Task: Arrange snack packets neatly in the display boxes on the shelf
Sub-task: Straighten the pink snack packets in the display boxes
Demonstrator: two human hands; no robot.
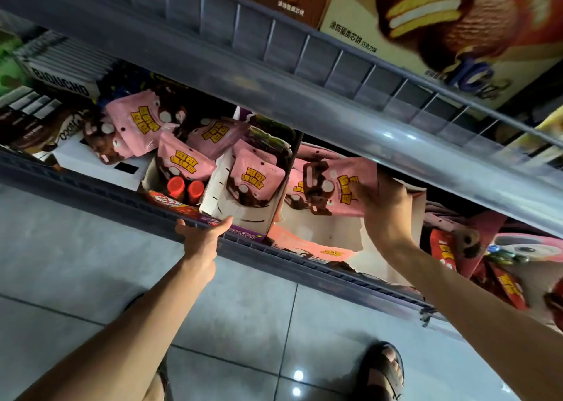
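The pink snack packet (pixel 338 187) hangs tilted over the right display box (pixel 320 233), pinched at its right edge by the right hand (pixel 385 208), thumb on the printed face and fingers behind. That box's front wall is torn low and ragged, and bare cardboard floor shows in front of the packets leaning at its back. The grey edge of the upper shelf (pixel 304 111) crosses just above the held packet, so the gap over the boxes is narrow. The right forearm reaches up steeply from the lower right.

The middle display box (pixel 219 199) holds one pink packet (pixel 256 178) leaning back. The left hand (pixel 201 239) is at its foot, arm outstretched — thumb and forefinger spread wide, pressed to the shelf's front rail (pixel 91 189); its other fingers are hidden.

To the left, two red-capped bottles (pixel 185 189) stand in a narrow box, and further pink packets (pixel 137 123) lie in a loose heap. Below — grey floor tiles (pixel 76 263) and a sandalled foot (pixel 384 370).
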